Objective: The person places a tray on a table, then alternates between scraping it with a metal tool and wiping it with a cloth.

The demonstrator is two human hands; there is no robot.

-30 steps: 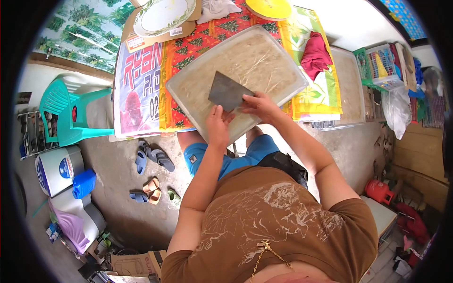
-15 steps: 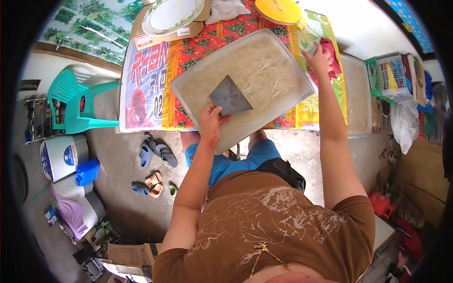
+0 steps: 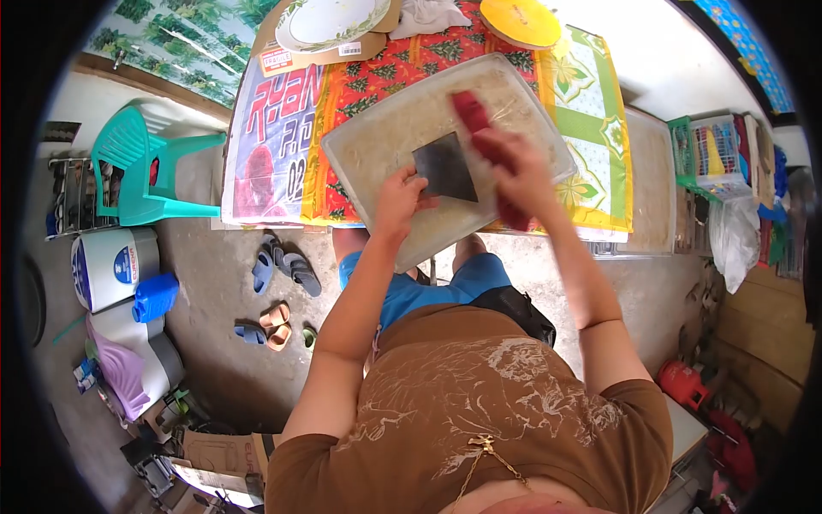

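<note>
My left hand (image 3: 402,201) grips a flat dark grey square sheet (image 3: 445,170) by its lower left edge, fingers closed on it. The sheet is held over a large pale board (image 3: 368,137) with a whitish rim and a worn, scratched tan surface, lying at a slant on the table. My right hand (image 3: 524,176), blurred by motion, is closed round a dark red cloth (image 3: 473,111). The cloth hangs out on both sides of the fingers, over the board's right part and just right of the sheet.
A patterned plastic cover (image 3: 342,94) lies over the table. At the back stand a white plate (image 3: 330,24) on cardboard and a yellow round thing (image 3: 520,21), with a white cloth (image 3: 428,17) between them. A green chair (image 3: 137,171) is at the left; slippers (image 3: 295,272) lie on the floor.
My right hand has picked the red cloth up from the table's right side and brought it left over the board. My left hand with the sheet has shifted slightly right in view.
</note>
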